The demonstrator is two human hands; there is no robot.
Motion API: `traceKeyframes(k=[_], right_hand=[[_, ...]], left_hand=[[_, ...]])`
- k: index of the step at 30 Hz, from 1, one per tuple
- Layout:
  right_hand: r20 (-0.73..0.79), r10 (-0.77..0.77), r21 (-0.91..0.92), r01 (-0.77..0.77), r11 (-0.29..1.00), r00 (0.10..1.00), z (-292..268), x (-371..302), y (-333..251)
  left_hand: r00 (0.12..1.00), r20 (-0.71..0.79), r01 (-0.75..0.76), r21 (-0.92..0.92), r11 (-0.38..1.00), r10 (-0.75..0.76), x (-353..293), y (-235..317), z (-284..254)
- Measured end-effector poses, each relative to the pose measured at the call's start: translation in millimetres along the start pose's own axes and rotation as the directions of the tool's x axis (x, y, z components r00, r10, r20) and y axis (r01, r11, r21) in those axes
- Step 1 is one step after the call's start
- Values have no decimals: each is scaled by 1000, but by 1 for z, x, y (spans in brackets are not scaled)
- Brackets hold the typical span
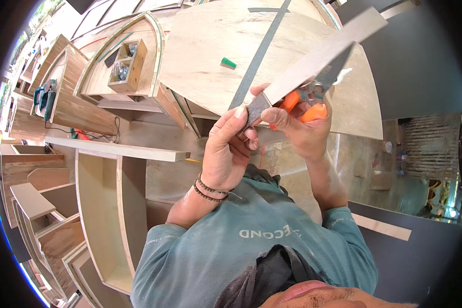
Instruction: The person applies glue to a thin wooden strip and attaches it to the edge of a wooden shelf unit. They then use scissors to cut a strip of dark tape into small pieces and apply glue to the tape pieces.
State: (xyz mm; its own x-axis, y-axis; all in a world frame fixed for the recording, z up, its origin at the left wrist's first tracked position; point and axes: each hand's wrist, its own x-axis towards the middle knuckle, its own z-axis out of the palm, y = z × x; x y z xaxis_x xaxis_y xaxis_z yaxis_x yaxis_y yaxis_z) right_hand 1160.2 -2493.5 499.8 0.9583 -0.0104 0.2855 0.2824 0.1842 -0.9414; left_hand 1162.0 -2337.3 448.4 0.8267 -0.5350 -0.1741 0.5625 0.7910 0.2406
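Above the near edge of a curved plywood panel (pixel 200 56), I hold a long, pale wood-faced strip (pixel 326 56) that slants up to the right. My left hand (pixel 225 141) pinches its near end, where the face is dark grey, between thumb and fingers. Orange-handled snips (pixel 313 112) are gripped in my right hand (pixel 309 134), their metal blade pointing up beside the strip. The right thumb lies close to the strip's dark end; whether it presses on it I cannot tell. On the panel are a dark grey band (pixel 256 59) and a small green cone-shaped cap (pixel 228 63).
A wooden box (pixel 133 77) with bagged small parts sits on an arched frame at the far left. Beyond it rests a green power tool (pixel 46 100) with a cord. Open cabinet carcasses (pixel 100 205) fill the left side. A pale offcut (pixel 382 226) lies at right.
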Motion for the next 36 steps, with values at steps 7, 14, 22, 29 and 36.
traceKeyframes(k=[7,14,22,29,36], right_hand=[[47,127,-146,-119,982,991,-24,6,-9],[126,321,112,-335,936,939,-42,10,-2],[187,286,121,-311,943,940,-50,5,0],[157,217,27,-223,974,964,-52,6,0],[149,262,67,-274,959,953,-57,9,0]], left_hand=[[977,109,162,187,969,-185,4,11,-8],[791,494,363,95,927,-360,21,10,-24],[648,680,495,-35,868,-343,31,-21,-39],[803,380,257,473,843,-458,22,21,-12],[908,221,169,587,792,-357,12,17,0]])
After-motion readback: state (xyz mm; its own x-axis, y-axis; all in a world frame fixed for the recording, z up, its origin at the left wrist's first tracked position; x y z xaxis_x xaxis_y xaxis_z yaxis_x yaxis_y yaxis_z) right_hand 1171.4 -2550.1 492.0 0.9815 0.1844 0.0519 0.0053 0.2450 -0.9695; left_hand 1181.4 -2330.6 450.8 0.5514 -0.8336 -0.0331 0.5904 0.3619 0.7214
